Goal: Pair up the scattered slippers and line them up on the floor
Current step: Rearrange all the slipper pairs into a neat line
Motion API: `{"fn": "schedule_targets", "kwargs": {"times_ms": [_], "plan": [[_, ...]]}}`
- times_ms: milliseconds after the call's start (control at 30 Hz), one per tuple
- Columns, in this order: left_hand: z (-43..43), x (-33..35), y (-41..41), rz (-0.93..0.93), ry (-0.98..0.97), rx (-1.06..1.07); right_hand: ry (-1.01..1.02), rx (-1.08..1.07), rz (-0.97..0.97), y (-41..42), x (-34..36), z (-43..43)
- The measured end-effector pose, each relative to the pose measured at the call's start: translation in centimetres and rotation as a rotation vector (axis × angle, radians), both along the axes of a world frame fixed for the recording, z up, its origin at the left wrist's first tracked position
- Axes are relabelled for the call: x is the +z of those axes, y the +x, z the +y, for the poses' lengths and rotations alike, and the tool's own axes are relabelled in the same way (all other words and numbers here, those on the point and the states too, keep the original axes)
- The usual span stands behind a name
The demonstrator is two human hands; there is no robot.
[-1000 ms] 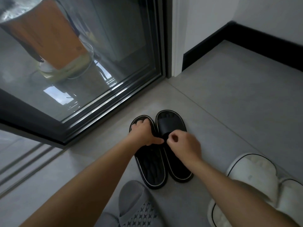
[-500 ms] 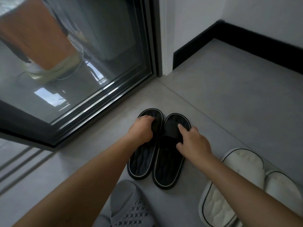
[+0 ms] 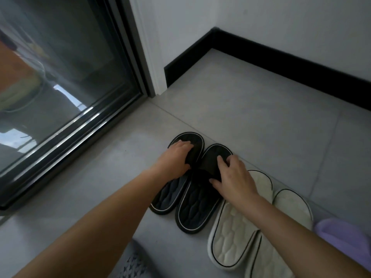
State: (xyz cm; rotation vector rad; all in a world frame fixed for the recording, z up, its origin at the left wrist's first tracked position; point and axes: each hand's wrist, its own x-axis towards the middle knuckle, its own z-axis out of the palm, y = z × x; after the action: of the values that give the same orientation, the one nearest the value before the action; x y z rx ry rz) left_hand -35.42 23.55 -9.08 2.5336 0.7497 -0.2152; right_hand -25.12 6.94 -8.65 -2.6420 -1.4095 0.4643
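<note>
Two black slippers lie side by side on the grey tiled floor point(image 3: 261, 121), toes pointing away from the person, their long edges touching. The left hand point(image 3: 176, 159) rests over the strap of the left black slipper point(image 3: 170, 195), fingers curled down over the strap's top and thumb tucked at its inner edge — it grips that strap. The right hand point(image 3: 233, 177) lies on the right black slipper point(image 3: 196, 209), fingers spread and bent over the strap with the thumb reaching toward the footbed; it presses and holds the strap rather than lying flat. The right black slipper sits a little nearer the person than the left one, so their toes are not level. Just beside it, on the right, stands a pair of cream slippers: the nearer cream slipper point(image 3: 232, 237) touches or almost touches the black one, and the second cream slipper point(image 3: 291, 209) lies against its far side. At the right edge a purple slipper point(image 3: 345, 237) shows only in part. At the bottom edge, between the forearms, a grey slipper point(image 3: 132, 263) with a dark cross pattern is cut off by the frame. To the left runs a glass sliding door point(image 3: 60, 77) with a dark frame — behind the slippers a black skirting board point(image 3: 281, 69) lines the white wall.
</note>
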Motion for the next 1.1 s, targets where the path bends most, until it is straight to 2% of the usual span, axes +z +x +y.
{"fn": "schedule_targets", "kwargs": {"times_ms": [67,167,333,433,600,967,1100], "plan": [[0.8,0.1,-0.8,0.064,-0.007,-0.008,0.003,0.005,0.021,-0.1,-0.4,-0.1],[0.9,-0.3,-2.0,0.144,-0.061,0.127,0.004,-0.065,0.174,0.2,-0.7,0.1],[0.4,-1.0,-1.6,0.018,-0.172,0.365,0.053,-0.185,0.305,1.3,-0.6,0.6],[0.7,-0.9,-1.3,-0.003,-0.210,0.368,0.057,-0.204,0.296,1.2,-0.8,0.6],[1.3,-0.5,-0.7,0.021,-0.164,0.303,0.081,-0.210,0.267,0.9,-0.9,0.2],[0.2,-0.4,-1.0,0.076,-0.109,0.312,0.007,-0.141,0.188,0.2,-0.6,0.2],[-2.1,0.5,-3.4,-0.017,-0.137,0.389,0.155,-0.004,0.088,-2.0,0.3,0.2]]}}
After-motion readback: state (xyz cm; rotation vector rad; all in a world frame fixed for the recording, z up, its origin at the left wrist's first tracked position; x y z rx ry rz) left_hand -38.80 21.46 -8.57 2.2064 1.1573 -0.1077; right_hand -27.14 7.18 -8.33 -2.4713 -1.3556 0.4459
